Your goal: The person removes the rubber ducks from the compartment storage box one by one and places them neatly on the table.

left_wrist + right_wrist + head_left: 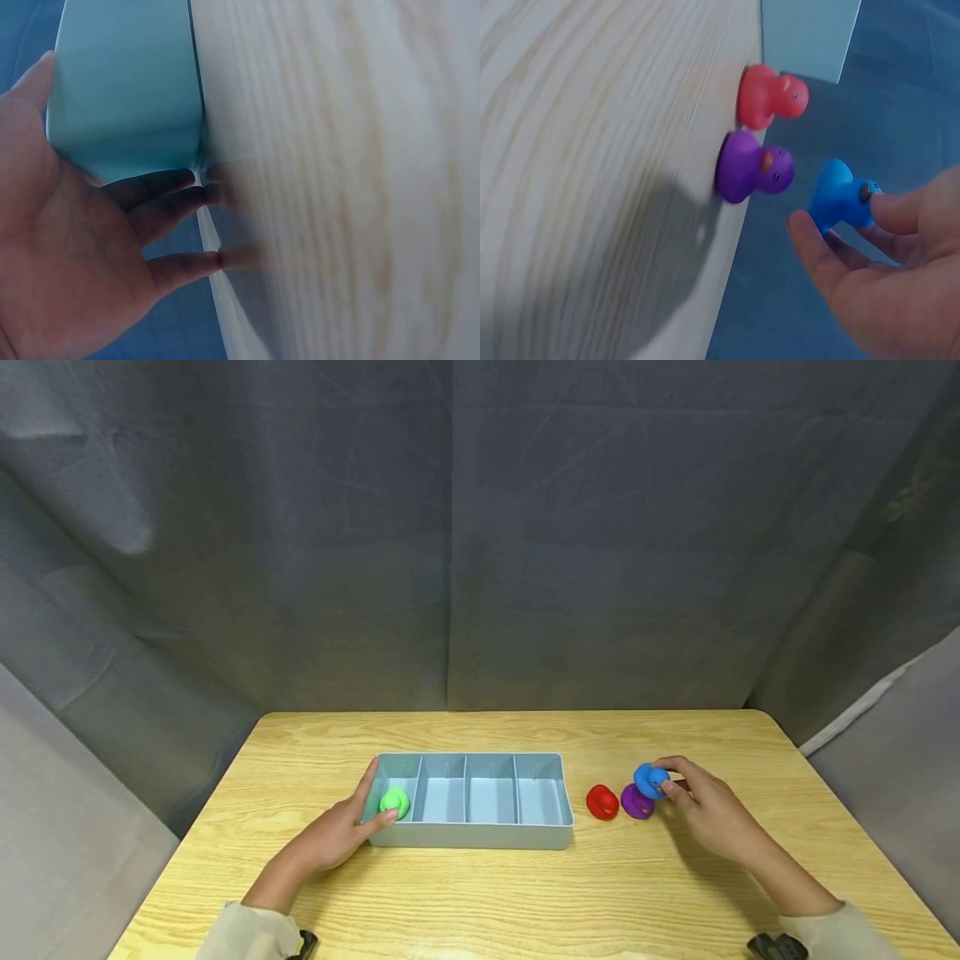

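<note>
A light blue-grey box (471, 836) with a row of compartments stands on the table. My left hand (337, 833) holds its left end, thumb over the front rim; in the left wrist view, the lower fingers (184, 264) reach the tabletop beside the box's end wall (127, 82). A green rubber duck (394, 802) sits in the leftmost compartment. Right of the box, my right hand (708, 810) pinches a blue rubber duck (838, 196) between thumb and fingers, raised off the table. Close by, a purple rubber duck (742, 166) and a red rubber duck (760, 97) stand upright on the wood.
The wooden table (480, 902) has rounded far corners. A dark grey curtain (480, 568) hangs behind its far edge, and pale panels (67, 843) flank both sides. The other compartments' dividers (467, 789) rise close to rim height.
</note>
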A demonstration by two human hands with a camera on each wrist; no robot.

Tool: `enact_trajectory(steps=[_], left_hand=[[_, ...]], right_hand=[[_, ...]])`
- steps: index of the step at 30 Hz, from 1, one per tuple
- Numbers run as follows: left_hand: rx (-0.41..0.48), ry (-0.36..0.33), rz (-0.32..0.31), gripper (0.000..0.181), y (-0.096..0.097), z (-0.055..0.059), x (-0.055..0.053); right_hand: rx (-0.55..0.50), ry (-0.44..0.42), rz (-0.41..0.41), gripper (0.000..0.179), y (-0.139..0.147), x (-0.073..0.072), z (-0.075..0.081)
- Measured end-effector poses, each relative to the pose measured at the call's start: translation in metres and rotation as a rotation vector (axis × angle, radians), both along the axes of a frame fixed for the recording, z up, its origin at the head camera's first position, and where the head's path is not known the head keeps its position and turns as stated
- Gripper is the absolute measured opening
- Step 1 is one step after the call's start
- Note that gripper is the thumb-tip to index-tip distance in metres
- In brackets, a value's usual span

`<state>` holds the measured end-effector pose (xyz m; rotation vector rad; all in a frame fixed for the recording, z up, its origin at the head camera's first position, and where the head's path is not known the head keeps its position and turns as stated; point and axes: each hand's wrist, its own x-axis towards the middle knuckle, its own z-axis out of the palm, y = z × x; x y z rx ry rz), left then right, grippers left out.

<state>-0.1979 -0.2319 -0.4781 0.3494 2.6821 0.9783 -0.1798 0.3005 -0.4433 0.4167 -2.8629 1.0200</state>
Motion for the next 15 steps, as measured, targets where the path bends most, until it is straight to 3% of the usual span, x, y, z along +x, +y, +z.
enact_trajectory(steps=[15], left_hand=[[-0.002, -0.001, -0.003, 0.088, -0.001, -0.001, -0.001]], right_hand=[[0.022, -0.046, 0.021, 0.027, 0.033, -0.007, -0.016]])
